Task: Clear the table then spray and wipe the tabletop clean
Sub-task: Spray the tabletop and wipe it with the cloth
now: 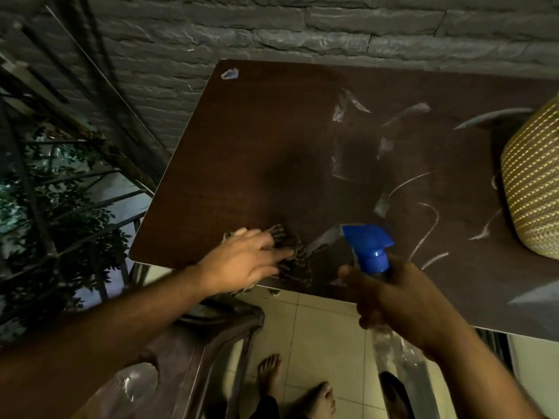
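Dark brown wood grain is filling the middle of the frame: the table (pixel 242 146) is carrying wet streaks across its right half. My left hand (pixel 242 264) is pressing a striped cloth (pixel 295 261) flat near the table's lower edge, fingers fairly straight, so that grip is open upon it. My right hand (pixel 402 300) is curling around the neck of the spray bottle (pixel 367 246), its blue nozzle pointing toward the upper left, just beside the cloth.

I am judging the wiping as under way but unfinished. The risk I am seeing: the woven yellow basket (pixel 532 182) at the right edge of the frame is sitting on the table, close to the streaks, so a wide sweep could shove it or leave the patch beneath it dirty. A small pale scrap (pixel 230 74) is lying at the table's upper left corner. A brown chair (pixel 217 322) is standing at lower centre, crowding my stance.
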`<state>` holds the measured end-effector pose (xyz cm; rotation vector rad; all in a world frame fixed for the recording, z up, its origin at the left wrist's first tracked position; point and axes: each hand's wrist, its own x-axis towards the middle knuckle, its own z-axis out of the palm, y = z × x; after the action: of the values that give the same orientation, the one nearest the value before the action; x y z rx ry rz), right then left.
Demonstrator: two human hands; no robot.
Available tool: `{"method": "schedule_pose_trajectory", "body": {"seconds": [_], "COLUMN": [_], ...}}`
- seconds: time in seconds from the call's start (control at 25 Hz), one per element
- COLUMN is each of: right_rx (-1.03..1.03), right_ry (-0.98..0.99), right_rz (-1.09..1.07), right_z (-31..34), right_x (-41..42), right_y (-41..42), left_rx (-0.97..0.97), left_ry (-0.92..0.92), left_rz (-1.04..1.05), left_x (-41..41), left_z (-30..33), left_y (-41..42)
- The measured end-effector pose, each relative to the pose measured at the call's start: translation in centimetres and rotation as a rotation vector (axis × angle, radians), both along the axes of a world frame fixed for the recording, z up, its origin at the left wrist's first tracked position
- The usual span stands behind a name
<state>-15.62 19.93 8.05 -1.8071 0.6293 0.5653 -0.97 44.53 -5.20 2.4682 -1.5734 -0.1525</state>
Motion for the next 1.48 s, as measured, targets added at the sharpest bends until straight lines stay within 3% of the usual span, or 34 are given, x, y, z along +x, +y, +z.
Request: {"method": "schedule_pose_trajectory", "body": {"seconds": [0.08, 0.2, 0.24, 0.28, 0.4, 0.48, 0.52, 0.68, 0.72, 0.76, 0.92, 1.0, 1.16, 1.32, 1.4, 1.48], "right_rx": [0.022, -0.001, -0.003, 0.000, 0.012, 0.025, 0.031, 0.018, 0.011, 0.004, 0.020, 0.022, 0.007, 0.002, 0.032, 0.069], "right_ry": [-0.012, -0.063, -0.076, -0.077, -0.070, -0.056, -0.054, -0.073, -0.079, -0.085, -0.116, -0.112, -0.088, -0.101, -0.112, -0.106], "right_rz": [-0.004, 0.030, 0.029, 0.036, 0.052, 0.062, 0.061, 0.058, 0.054, 0.052, 0.028, 0.035, 0.035, 0.020, 0.001, -0.018], "right_z": [0.8, 1.6, 1.6, 1.5, 1.5, 1.7, 1.9, 1.8, 1.6, 1.5, 1.8, 2.0, 1.3, 0.8, 1.0, 1.6], "right_x": [0.5, 1.0, 1.1, 1.1, 0.8, 0.5, 0.5, 0.7, 0.7, 0.8, 0.8, 0.6, 0.8, 1.0, 1.0, 0.9], "right_y": [-0.1, 0.0, 0.0, -0.1, -0.5, -0.8, -1.0, -1.3, -1.3, -1.3, -1.4, -1.8, -2.7, -2.3, -2.5, -3.0], "left_rx": [0.035, -0.020, -0.020, -0.004, 0.008, 0.000, 0.020, -0.041, -0.041, -0.025, 0.028, -0.029, -0.064, -0.011, -0.019, -0.037], "left_ry": [-0.002, 0.013, 0.062, 0.074, -0.035, 0.023, 0.024, -0.009, -0.023, -0.040, -0.049, 0.029, 0.025, 0.020, -0.015, 0.004], "left_rz": [0.140, 0.973, 1.063, 1.003, 0.168, -0.034, 0.034, 0.820, 0.916, 0.877, 0.109, -0.012, 0.190, 0.720, 0.755, 0.614], "left_x": [1.9, 7.5, 7.5, 6.5, -1.2, -1.0, 1.1, 9.8, 9.5, 8.1, -2.2, -3.5, 5.1, 11.8, 8.9, 3.5], "left_z": [-0.2, 0.1, 0.3, 0.4, -0.6, 0.0, 0.1, -0.2, -0.3, -0.3, -0.7, -0.8, -0.6, -0.6, -0.4, -0.4], "left_y": [0.4, -1.9, -3.2, -4.4, -3.5, -0.1, 0.6, -2.7, -4.4, -5.8, -3.5, -1.4, -4.6, -10.3, -10.7, -8.6]}}
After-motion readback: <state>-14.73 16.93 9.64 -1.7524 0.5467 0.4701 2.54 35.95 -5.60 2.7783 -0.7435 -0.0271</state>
